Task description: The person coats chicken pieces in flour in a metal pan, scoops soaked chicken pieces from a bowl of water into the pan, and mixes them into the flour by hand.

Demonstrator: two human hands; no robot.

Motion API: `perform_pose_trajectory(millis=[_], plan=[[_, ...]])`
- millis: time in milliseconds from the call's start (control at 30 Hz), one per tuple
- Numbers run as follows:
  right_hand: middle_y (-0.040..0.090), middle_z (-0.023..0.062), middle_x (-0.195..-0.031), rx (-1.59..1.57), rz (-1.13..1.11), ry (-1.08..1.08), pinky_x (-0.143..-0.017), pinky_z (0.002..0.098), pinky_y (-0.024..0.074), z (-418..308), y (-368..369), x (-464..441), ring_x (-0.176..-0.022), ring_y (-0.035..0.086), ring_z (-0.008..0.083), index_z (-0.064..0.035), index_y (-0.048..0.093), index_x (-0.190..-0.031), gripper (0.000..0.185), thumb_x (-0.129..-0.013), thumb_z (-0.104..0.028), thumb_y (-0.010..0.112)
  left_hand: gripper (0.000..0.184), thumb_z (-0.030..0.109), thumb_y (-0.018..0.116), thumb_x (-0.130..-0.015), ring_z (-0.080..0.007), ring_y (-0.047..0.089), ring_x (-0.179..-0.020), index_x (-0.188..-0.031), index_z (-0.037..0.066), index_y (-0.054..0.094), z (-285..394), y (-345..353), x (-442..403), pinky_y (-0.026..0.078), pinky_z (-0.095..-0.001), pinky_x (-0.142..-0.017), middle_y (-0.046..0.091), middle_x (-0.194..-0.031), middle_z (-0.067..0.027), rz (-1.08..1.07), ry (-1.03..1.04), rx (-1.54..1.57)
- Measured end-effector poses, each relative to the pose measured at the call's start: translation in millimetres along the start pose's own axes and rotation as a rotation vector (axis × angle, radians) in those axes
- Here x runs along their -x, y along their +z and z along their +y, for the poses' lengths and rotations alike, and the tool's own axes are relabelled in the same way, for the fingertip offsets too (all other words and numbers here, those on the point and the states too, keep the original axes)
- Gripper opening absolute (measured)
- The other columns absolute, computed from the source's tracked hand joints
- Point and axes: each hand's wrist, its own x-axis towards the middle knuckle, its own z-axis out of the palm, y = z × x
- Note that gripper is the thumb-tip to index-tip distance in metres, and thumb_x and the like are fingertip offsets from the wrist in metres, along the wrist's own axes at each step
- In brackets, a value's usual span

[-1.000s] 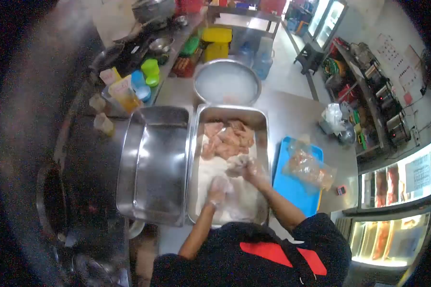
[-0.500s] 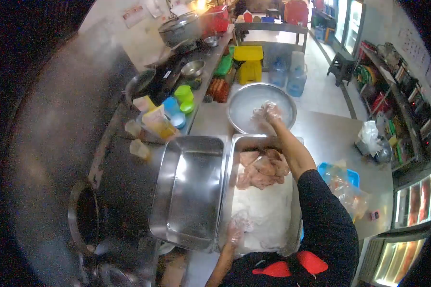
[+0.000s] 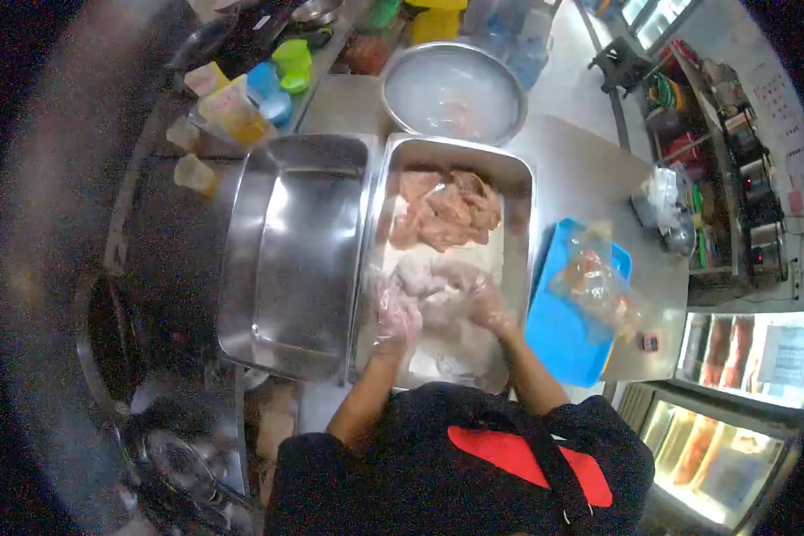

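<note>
My left hand (image 3: 397,314) and my right hand (image 3: 488,305), both in clear plastic gloves, are low over white flour (image 3: 451,344) in a steel pan (image 3: 528,192). A flour-coated piece of meat (image 3: 422,277) lies between them, with the fingers of both hands closed on its sides. Motion smears the right fingers somewhat. Just beyond, raw, pinkish meat pieces that look like chicken (image 3: 447,210) are heaped on the flour at the pan's far end.
A bare steel pan (image 3: 308,241) adjoins on the left. Behind stands a round steel basin (image 3: 451,89) of cloudy liquid. At right, a blue tray (image 3: 563,330) carries a clear plastic bag (image 3: 598,281). Measuring jugs (image 3: 228,112) and a green container (image 3: 292,62) stand back left.
My right hand has come out of the basin and back to the flour pan. My left hand has moved forward in the flour, and a coated piece now shows between both. The view has tilted down.
</note>
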Motion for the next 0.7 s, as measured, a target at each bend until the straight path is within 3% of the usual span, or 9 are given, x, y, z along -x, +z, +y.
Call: perform_pose_trajectory(millis=[33, 133, 233, 333, 367, 433, 567, 667, 700], plan=[[0.061, 0.0114, -0.104, -0.201, 0.084, 0.076, -0.086, 0.0310, 0.0450, 5.3, 7.0, 9.5, -0.100, 0.056, 0.0186, 0.0024, 0.058, -0.105, 0.040, -0.070, -0.009, 0.072, 0.071, 0.057, 0.031, -0.086, -0.0273, 0.045, -0.112, -0.129, 0.001, 0.035, -5.5, -3.8, -0.1, 0.032, -0.0476, -0.099, 0.045, -0.124, -0.0137, 0.025, -0.005, 0.048], [0.061, 0.0119, -0.105, 0.389, 0.182, 0.087, -0.085, 0.0297, 0.0457, 23.3, -0.5, 18.1, -0.098, 0.056, 0.0174, 0.0013, 0.057, -0.106, 0.044, -0.068, -0.013, 0.074, 0.077, 0.062, 0.031, -0.084, -0.0275, 0.040, -0.118, -0.133, 0.003, 0.030, -10.3, 11.1, 4.7, 0.030, -0.0450, -0.099, 0.043, -0.127, -0.0138, 0.038, -0.062, 0.118], [0.064, 0.0093, -0.091, 0.482, 0.291, -0.073, -0.070, 0.0274, 0.0486, 22.2, -18.1, 21.2, -0.078, 0.060, 0.0158, -0.0029, 0.061, -0.101, 0.035, -0.070, -0.013, 0.072, 0.081, 0.064, 0.031, -0.082, -0.0271, 0.039, -0.119, -0.134, 0.002, 0.028, -4.4, 16.6, 11.2, 0.030, -0.0414, -0.100, 0.042, -0.129, -0.0133, 0.121, -0.129, 0.056], [0.063, 0.0080, -0.081, -0.133, 0.296, 0.016, -0.063, 0.0274, 0.0479, 54.2, -18.2, 22.3, -0.069, 0.059, 0.0158, -0.0009, 0.060, -0.097, 0.043, -0.083, -0.041, 0.054, 0.075, 0.058, 0.031, -0.087, -0.0241, 0.039, -0.118, -0.136, 0.003, 0.023, -35.5, -21.3, -1.4, 0.032, -0.0332, -0.098, 0.036, -0.134, -0.0107, -0.037, -0.050, -0.008], [0.063, 0.0086, -0.081, 0.037, 0.247, 0.001, -0.063, 0.0282, 0.0479, 44.7, -16.2, 25.1, -0.069, 0.059, 0.0166, 0.0001, 0.060, -0.096, 0.052, -0.083, -0.048, 0.048, 0.073, 0.056, 0.031, -0.088, -0.0235, 0.039, -0.119, -0.137, 0.003, 0.022, -50.4, -33.7, -9.3, 0.032, -0.0319, -0.098, 0.035, -0.135, -0.0104, -0.123, -0.028, -0.027], [0.063, 0.0097, -0.081, 0.380, 0.165, -0.051, -0.062, 0.0298, 0.0480, 23.7, -12.1, 29.4, -0.069, 0.060, 0.0182, 0.0022, 0.060, -0.093, 0.071, -0.083, -0.064, 0.035, 0.066, 0.050, 0.030, -0.091, -0.0228, 0.036, -0.120, -0.137, 0.004, 0.021, -49.5, 14.5, 9.9, 0.026, -0.0302, -0.102, 0.033, -0.135, -0.0135, 0.035, 0.106, -0.263], [0.063, 0.0147, -0.083, 0.490, 0.030, 0.008, -0.072, 0.0342, 0.0474, 8.8, -64.7, -33.5, -0.076, 0.062, 0.0232, 0.0014, 0.062, -0.085, 0.061, -0.080, -0.058, 0.049, 0.069, 0.047, 0.037, -0.088, -0.0255, 0.040, -0.118, -0.136, 0.000, 0.022, -42.8, -42.8, 19.3, 0.031, -0.0326, -0.098, 0.038, -0.132, -0.0163, 0.093, 0.122, -0.920], [0.064, 0.0122, -0.081, 0.909, 0.178, -0.229, -0.064, 0.0305, 0.0493, -62.2, -103.1, -84.2, -0.071, 0.063, 0.0185, 0.0000, 0.059, -0.093, 0.038, -0.081, -0.036, 0.061, 0.072, 0.046, 0.043, -0.086, -0.0275, 0.042, -0.116, -0.134, -0.004, 0.023, -40.0, -86.7, 21.9, 0.035, -0.0344, -0.095, 0.041, -0.129, -0.0185, 0.091, -0.146, -1.669], [0.064, 0.0130, -0.079, 0.675, 0.147, -0.419, -0.063, 0.0327, 0.0485, -34.1, -135.5, -122.9, -0.070, 0.062, 0.0188, -0.0005, 0.060, -0.094, 0.038, -0.083, -0.037, 0.058, 0.073, 0.045, 0.045, -0.085, -0.0282, 0.043, -0.116, -0.134, -0.005, 0.023, -42.4, -96.4, 23.4, 0.036, -0.0350, -0.094, 0.042, -0.128, -0.0192, 0.041, -0.306, -1.821]])
